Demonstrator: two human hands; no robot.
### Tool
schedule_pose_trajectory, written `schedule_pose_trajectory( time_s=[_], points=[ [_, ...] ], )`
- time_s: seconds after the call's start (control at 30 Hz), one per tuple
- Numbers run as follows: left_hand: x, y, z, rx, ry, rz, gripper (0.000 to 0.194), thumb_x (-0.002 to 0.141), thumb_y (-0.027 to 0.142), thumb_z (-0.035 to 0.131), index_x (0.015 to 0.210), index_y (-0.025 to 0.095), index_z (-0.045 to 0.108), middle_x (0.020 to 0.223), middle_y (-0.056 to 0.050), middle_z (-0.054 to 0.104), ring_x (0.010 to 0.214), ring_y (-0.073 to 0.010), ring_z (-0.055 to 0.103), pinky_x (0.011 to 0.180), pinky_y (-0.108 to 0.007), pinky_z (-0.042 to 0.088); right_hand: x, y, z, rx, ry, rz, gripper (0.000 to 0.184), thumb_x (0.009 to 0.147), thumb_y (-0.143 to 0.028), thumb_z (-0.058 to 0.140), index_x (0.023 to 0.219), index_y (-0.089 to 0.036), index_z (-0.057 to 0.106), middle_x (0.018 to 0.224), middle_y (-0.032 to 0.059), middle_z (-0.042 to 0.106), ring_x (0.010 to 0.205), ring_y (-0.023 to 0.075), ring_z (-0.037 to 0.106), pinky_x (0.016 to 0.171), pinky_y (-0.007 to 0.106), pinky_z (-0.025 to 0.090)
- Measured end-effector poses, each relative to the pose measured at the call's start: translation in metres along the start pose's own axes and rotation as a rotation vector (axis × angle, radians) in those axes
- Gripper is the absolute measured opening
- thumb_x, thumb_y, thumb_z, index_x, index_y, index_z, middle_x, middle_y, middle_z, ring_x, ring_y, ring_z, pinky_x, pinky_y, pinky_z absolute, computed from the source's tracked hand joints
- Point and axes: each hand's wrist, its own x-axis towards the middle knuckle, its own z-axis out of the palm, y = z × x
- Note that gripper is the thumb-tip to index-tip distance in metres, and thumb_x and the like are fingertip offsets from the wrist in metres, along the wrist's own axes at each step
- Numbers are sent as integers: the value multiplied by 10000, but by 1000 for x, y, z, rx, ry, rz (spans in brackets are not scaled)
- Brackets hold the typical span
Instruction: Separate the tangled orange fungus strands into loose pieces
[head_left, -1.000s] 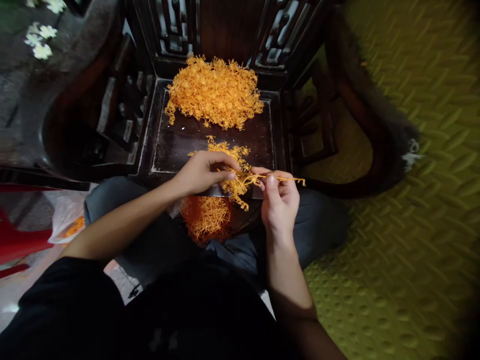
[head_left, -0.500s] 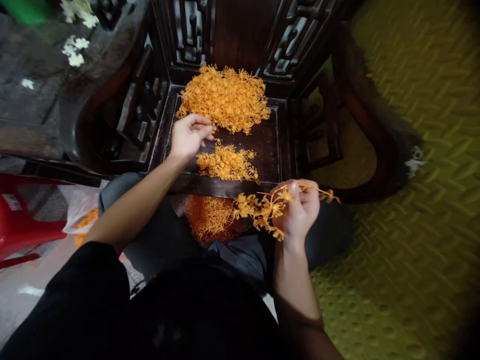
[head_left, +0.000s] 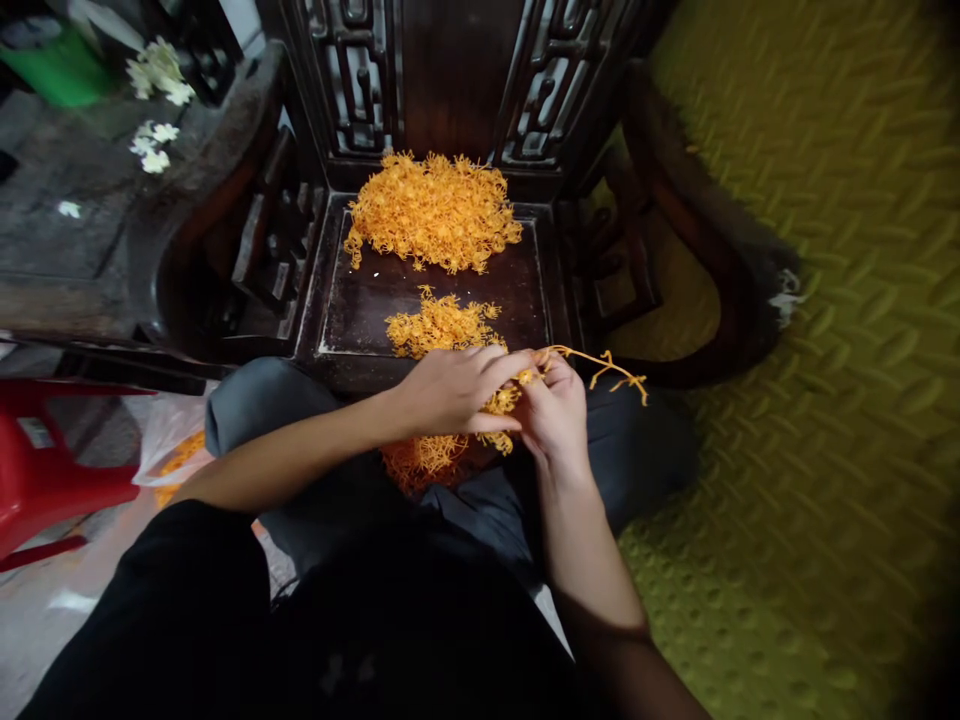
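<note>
My right hand [head_left: 556, 415] is closed on a thin orange strand [head_left: 619, 372] that bears small spidery, flower-like pieces. A bare, bent end of the strand sticks out to the right, and a clump of pieces [head_left: 501, 402] hangs on the left between my hands. My left hand [head_left: 450, 390] reaches across in front of the chair seat. Its fingers close in on the strand at my right fingertips, partly hiding it. Just beyond my hands lies a small orange heap [head_left: 442, 325]. A larger heap of loose orange pieces [head_left: 435, 212] sits at the back of the seat.
The dark wooden chair seat [head_left: 360, 320] has a carved back and curved arms [head_left: 720, 280] at both sides. More tangled orange strands [head_left: 424, 462] lie below the seat edge, between my knees. A red plastic stool [head_left: 60, 470] and a clear bag [head_left: 180, 440] stand at the left.
My left hand went from the strand to the front of the large heap, then came back to the strand. My right hand moved slightly right, then back, keeping hold of the strand.
</note>
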Motion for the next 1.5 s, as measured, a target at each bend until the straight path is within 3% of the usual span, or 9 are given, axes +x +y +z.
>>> schedule_pose_trajectory(
  time_s=[0.17,0.33,0.47,0.57,0.73,0.93,1.17,1.33,1.5],
  points=[
    [2,-12,4,74,37,-13,324,1017,432,531,1192,185,646,1056,-90,728,925,-202,690,673,-323,466,-2,-2,-3,8,-70,28,372,742,-490,846,807,-218,599,813,7,663,645,126,580,597,265,502],
    [2,-23,-3,-192,63,-33,252,1019,451,547,1028,212,626,867,-32,696,780,-157,647,647,-295,441,-4,-8,-11,55,-205,108,366,677,-376,914,755,-202,601,845,13,715,588,97,572,525,234,437],
    [7,-24,-7,-473,62,-239,265,1012,429,555,867,208,584,667,33,594,621,-110,555,602,-261,407,-5,-12,-12,-16,-238,96,327,650,-338,930,762,-199,656,786,-11,680,617,96,559,552,230,425],
    [10,-23,-9,-501,54,-312,219,1001,367,558,861,204,594,676,31,589,627,-110,543,609,-264,398,-7,-12,-11,-131,-241,115,288,694,-384,901,821,-201,718,651,-37,595,565,95,490,532,238,377],
    [8,-24,-7,-512,32,-248,193,1006,389,550,953,207,583,757,4,649,692,-131,592,648,-277,427,-7,-9,-11,-234,-233,72,326,739,-425,865,955,-210,748,694,-32,602,578,97,465,533,244,333],
    [4,-29,-4,-434,-100,-104,418,852,521,761,1043,200,573,986,-62,717,891,-197,669,743,-304,478,-7,-7,-12,-348,-247,54,309,815,-456,774,680,-193,685,558,-35,516,516,94,377,496,249,260],
    [6,-38,-18,-500,-192,-74,250,954,457,649,999,211,656,823,-5,715,737,-144,643,683,-274,445,-9,-21,-17,-433,-468,70,228,772,-305,729,620,-187,607,542,-45,485,510,86,364,491,232,253],
    [4,-38,-18,-335,-251,-21,349,1010,484,557,1283,272,610,1041,-33,765,879,-172,705,735,-283,449,-10,-23,-17,-432,-528,95,209,777,-289,706,621,-178,622,540,-47,482,507,78,353,495,236,253],
    [4,-31,-14,-90,-212,17,386,1040,535,448,973,217,656,866,-54,738,776,-183,670,633,-300,390,-11,-22,-15,-448,-608,81,182,846,-335,697,787,-169,739,607,-31,528,543,89,381,517,250,284]
  ],
)
